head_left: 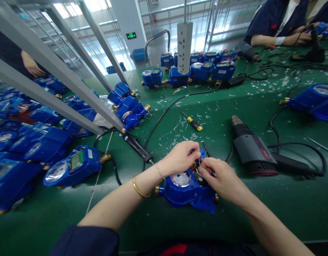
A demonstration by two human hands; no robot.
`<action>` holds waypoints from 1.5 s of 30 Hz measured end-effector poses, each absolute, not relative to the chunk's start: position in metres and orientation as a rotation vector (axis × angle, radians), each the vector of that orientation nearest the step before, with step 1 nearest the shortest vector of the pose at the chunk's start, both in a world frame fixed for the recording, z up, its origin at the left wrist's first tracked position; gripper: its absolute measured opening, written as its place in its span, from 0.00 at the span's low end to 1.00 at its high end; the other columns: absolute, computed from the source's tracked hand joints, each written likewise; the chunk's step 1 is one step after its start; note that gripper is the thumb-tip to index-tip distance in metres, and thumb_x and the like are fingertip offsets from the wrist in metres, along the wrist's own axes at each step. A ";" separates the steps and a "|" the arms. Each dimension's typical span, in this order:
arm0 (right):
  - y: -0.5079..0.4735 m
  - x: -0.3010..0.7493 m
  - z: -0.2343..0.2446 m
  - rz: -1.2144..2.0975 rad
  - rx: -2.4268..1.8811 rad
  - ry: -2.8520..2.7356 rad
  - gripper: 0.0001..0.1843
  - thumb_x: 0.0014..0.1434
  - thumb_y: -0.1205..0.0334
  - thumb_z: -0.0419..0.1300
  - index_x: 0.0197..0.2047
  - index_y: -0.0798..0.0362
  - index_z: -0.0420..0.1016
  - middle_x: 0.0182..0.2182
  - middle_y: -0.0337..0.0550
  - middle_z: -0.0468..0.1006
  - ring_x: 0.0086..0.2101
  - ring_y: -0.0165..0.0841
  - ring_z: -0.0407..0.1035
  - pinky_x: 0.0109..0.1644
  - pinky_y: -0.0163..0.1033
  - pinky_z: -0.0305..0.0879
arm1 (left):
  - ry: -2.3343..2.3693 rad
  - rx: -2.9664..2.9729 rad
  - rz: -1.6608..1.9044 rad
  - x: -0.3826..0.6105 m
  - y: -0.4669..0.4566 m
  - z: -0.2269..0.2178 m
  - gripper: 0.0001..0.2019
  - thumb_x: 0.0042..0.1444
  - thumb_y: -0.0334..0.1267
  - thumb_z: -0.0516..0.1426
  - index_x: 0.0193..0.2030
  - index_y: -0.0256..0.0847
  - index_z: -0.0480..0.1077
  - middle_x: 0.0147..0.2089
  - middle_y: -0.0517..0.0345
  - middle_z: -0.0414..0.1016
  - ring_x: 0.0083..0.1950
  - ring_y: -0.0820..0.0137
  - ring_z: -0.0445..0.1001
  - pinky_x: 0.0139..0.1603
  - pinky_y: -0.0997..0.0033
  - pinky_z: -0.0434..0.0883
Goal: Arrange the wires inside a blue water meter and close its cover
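Blue water meter (189, 193) sits directly under my fingers, dial up, thin coloured wires (197, 170) showing at its top. Left hand (178, 158) and right hand (222, 176) are at those wires, fingertips (202, 163) drawn close together; can't tell what they pinch. Yellow-handled screwdriver (194, 123) lies just beyond the fingers.

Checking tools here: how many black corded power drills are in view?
2. One black drill lies on the green bench mat beside the person's right hand; another lies farther along, near a co-worker's forearm. More may be hidden.
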State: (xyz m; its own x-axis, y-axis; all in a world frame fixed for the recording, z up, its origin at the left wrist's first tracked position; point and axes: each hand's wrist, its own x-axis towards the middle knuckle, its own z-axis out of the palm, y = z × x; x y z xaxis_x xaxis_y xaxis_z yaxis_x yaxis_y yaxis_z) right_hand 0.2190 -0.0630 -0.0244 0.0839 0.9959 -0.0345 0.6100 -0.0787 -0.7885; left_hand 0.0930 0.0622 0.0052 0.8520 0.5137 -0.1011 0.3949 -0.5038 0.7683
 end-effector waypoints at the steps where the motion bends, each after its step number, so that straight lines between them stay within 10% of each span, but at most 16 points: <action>1: -0.064 0.220 -0.023 0.823 -1.713 -1.637 0.15 0.62 0.59 0.52 0.24 0.52 0.60 0.23 0.38 0.65 0.28 0.30 0.57 0.35 0.37 0.50 | 0.682 2.187 0.202 0.093 0.063 0.003 0.09 0.60 0.30 0.53 0.28 0.40 0.64 0.30 0.63 0.67 0.36 0.70 0.65 0.40 0.71 0.62; 20: -0.071 0.238 -0.010 1.164 -1.264 -1.977 0.12 0.68 0.65 0.53 0.30 0.53 0.66 0.31 0.38 0.70 0.35 0.29 0.63 0.44 0.37 0.59 | 0.935 2.094 0.266 0.092 0.059 -0.008 0.09 0.58 0.30 0.54 0.27 0.41 0.63 0.27 0.63 0.66 0.32 0.70 0.64 0.35 0.70 0.60; 29: -0.061 0.247 -0.016 0.558 -1.819 -1.590 0.12 0.63 0.55 0.58 0.31 0.52 0.72 0.26 0.38 0.71 0.28 0.30 0.64 0.34 0.37 0.58 | 0.834 1.803 0.186 0.093 0.060 -0.002 0.06 0.59 0.35 0.53 0.31 0.39 0.64 0.28 0.61 0.75 0.28 0.74 0.68 0.31 0.75 0.63; 45: -0.062 0.233 -0.032 0.617 -1.766 -1.432 0.13 0.62 0.56 0.57 0.29 0.52 0.75 0.26 0.42 0.76 0.28 0.34 0.70 0.35 0.39 0.60 | 0.857 1.777 0.122 0.090 0.058 -0.006 0.08 0.53 0.37 0.58 0.26 0.37 0.71 0.21 0.66 0.66 0.25 0.76 0.63 0.25 0.76 0.58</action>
State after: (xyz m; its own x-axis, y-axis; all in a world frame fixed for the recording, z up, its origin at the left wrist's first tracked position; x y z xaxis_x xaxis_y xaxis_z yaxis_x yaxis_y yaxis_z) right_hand 0.2326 -0.0621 -0.0324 0.2523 0.9630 0.0946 0.5926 -0.0765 -0.8019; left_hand 0.0902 0.0583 -0.0060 0.7322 0.6005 -0.3213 0.4871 -0.1321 0.8633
